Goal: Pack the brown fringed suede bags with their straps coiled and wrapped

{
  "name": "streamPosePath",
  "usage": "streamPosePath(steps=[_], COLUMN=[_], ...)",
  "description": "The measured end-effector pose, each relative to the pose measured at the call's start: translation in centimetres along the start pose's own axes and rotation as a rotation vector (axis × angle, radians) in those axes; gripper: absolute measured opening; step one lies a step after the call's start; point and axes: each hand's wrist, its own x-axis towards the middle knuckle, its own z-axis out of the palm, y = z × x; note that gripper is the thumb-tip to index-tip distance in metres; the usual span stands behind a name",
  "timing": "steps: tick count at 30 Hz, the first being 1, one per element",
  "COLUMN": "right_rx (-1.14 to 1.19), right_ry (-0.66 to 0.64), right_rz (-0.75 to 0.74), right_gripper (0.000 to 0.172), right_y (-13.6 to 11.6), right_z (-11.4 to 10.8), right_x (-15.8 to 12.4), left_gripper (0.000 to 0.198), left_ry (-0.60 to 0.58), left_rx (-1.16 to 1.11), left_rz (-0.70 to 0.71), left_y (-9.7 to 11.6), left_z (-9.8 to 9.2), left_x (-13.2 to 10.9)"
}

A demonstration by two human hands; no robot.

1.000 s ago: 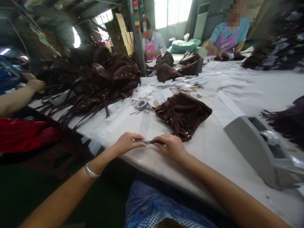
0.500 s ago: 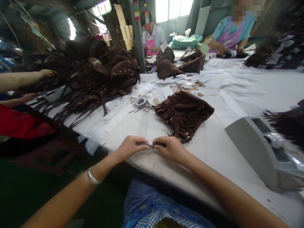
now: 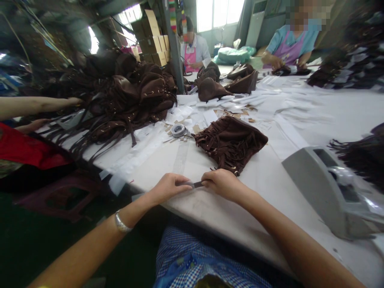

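Note:
My left hand (image 3: 168, 187) and my right hand (image 3: 220, 184) meet at the near edge of the white table (image 3: 270, 180). Both pinch a small dark strip (image 3: 197, 184) stretched between their fingertips. What the strip is made of I cannot tell. Just beyond my right hand lies a brown fringed suede bag (image 3: 231, 142). A roll of tape (image 3: 179, 130) sits farther back to the left, among paper scraps.
A grey tape dispenser (image 3: 333, 188) stands on the right. A heap of brown bags (image 3: 126, 100) fills the left of the table, where another person's arm (image 3: 39, 105) reaches in. Two people work at the far end. More bags (image 3: 228, 82) and white papers lie there.
My hands stayed pinched on the strip, moving together and then slightly apart. The arm on the left stretched farther right toward the bag heap.

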Motion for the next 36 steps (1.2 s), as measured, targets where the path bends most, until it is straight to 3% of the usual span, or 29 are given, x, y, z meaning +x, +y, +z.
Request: streamPosePath(steps=[5,7,11,16,22,27,31,36], right_rx=[0.239,0.254,0.085,-0.133,0.045,0.017,0.035,0.248], right_ry=[0.056,0.050,0.017,0.004,0.019,0.074,0.101,0.147], right_rz=[-0.117,-0.154,-0.145,-0.110,-0.175,-0.246,-0.278,-0.284], right_gripper=[0.029,0.028,0.027,0.026,0.043,0.059,0.054,0.055], right_y=[-0.5,-0.7,0.0,1.1,0.3,2.5,4.4,4.2], right_z=[1.0,1.0,-0.2,-1.4,-1.1,-2.5,-2.6,-0.9], right_x=[0.0,0.0,-0.2,-0.5,-0.2,-1.3,-1.9,-1.4], left_gripper=[0.030,0.029,0.029,0.029,0.035,0.040,0.042,0.042], left_ry=[-0.036,-0.038,-0.063,-0.013,0.017,-0.004,-0.032,-0.010], left_rx=[-0.102,-0.106,-0.017,0.053,0.097,0.185,0.202,0.162], left_rz=[-0.002,0.012,0.062,0.034,0.098,0.129,0.087,0.120], left_y=[2.0,2.5,2.0,1.0,2.9,3.5,3.0,3.6], left_z=[0.6,0.6,0.2,0.2,1.5,1.3,1.4,3.1], left_x=[0.3,0.4,0.2,0.4,1.4,1.7,1.9,2.9])
